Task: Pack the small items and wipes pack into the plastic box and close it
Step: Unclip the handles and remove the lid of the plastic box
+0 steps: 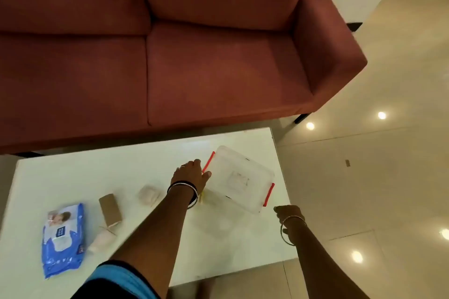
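A clear plastic box [239,178] with its lid on and two red latches stands at the right of the white table [121,170]. My left hand [189,173] rests on the table against the box's left red latch, thumb touching it. My right hand [288,213] hovers just below the box's near right corner, fingers curled, holding nothing. A blue wipes pack [63,238] lies at the table's left. Next to it are a brown cardboard box [110,209], a small white bundle [102,239] and a pale square item [148,194]. Something yellowish [201,195] peeks out beside my left wrist.
A red sofa [194,56] runs along the far side of the table. Glossy beige floor tiles [376,177] lie to the right, past the table's right edge, which is close to the box.
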Action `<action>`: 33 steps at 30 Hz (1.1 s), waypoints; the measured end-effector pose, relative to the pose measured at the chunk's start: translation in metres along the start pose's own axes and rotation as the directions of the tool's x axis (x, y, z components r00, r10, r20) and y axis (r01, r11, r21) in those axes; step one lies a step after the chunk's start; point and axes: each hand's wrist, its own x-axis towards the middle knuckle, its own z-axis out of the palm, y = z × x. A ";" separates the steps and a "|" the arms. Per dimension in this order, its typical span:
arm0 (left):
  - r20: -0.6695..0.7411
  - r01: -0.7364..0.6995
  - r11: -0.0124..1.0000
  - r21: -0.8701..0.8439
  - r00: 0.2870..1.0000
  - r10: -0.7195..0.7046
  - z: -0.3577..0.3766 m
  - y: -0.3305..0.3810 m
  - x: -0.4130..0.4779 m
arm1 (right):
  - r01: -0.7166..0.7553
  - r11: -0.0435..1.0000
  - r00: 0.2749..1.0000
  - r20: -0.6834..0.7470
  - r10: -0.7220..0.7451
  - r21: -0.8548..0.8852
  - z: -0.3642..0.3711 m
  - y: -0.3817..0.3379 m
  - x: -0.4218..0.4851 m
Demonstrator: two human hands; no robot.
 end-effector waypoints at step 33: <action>0.055 0.254 0.581 -0.773 0.940 -0.337 0.146 -0.034 -0.075 | 0.291 0.951 0.946 -0.183 -0.269 0.107 0.052 0.103 0.005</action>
